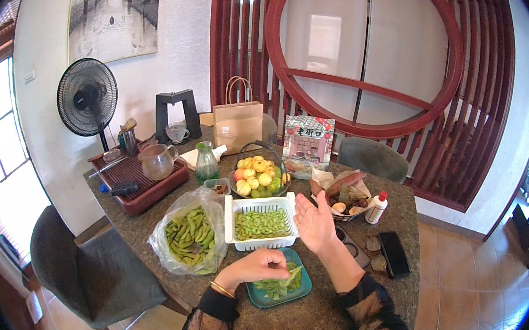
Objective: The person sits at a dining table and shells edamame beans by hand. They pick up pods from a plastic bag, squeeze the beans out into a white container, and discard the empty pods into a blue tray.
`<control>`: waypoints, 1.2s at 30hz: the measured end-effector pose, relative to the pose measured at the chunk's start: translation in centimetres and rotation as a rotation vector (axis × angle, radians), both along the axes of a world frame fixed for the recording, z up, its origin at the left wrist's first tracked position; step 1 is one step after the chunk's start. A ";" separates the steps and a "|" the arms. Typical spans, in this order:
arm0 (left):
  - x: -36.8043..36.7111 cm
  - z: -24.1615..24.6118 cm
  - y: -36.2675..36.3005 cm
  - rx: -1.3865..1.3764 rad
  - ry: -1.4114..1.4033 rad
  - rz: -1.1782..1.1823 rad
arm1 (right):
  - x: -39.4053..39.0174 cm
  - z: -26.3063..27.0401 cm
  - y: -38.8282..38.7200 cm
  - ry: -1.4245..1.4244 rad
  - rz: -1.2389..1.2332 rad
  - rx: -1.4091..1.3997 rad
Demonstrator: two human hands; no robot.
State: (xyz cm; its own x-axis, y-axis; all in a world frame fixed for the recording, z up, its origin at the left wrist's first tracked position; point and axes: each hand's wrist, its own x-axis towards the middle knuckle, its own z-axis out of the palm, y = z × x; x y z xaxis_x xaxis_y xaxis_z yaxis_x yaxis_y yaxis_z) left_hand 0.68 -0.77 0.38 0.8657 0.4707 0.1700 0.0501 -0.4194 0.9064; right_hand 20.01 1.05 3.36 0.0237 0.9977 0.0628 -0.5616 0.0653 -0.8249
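My left hand (pixel 259 265) is curled over a teal plastic tray (pixel 303 292), its thumb and fingertips closed on an opened green pod (pixel 290 279). Other green pods or empty shells lie in that tray. My right hand (pixel 315 220) is raised with the palm showing and the fingers straight, at the right edge of a white slotted basket (pixel 229 236). Shelled green beans (pixel 261 223) fill the basket's bottom. Left of the basket, a clear plastic bag (pixel 159 246) stands open around whole green pods (pixel 187 236).
Behind the basket stands a handled fruit basket (pixel 260 175). A basket of mixed food (pixel 345 195), a red-capped white bottle (pixel 376 209) and a phone (pixel 394 254) are at the right. A slatted tea tray (pixel 136 190) with a glass pitcher (pixel 158 162) is at the back left.
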 end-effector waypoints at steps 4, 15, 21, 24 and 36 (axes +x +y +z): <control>0.1 -1.4 0.5 0.163 0.099 0.106 | 0.2 -0.3 -1.3 -1.161 -0.304 0.399; -0.1 -1.3 -0.5 0.425 0.207 0.351 | -0.4 -2.2 -2.3 -1.472 -0.291 0.494; -1.5 -1.3 -0.3 0.332 0.028 0.445 | -1.2 -1.8 -2.8 -1.496 -0.374 0.579; -4.1 -0.9 -0.9 0.287 -0.308 0.675 | -2.4 -0.5 -3.9 -1.503 -0.407 0.615; -11.4 -0.6 6.3 0.555 0.569 1.435 | -4.3 3.9 -9.5 -1.678 -0.012 0.644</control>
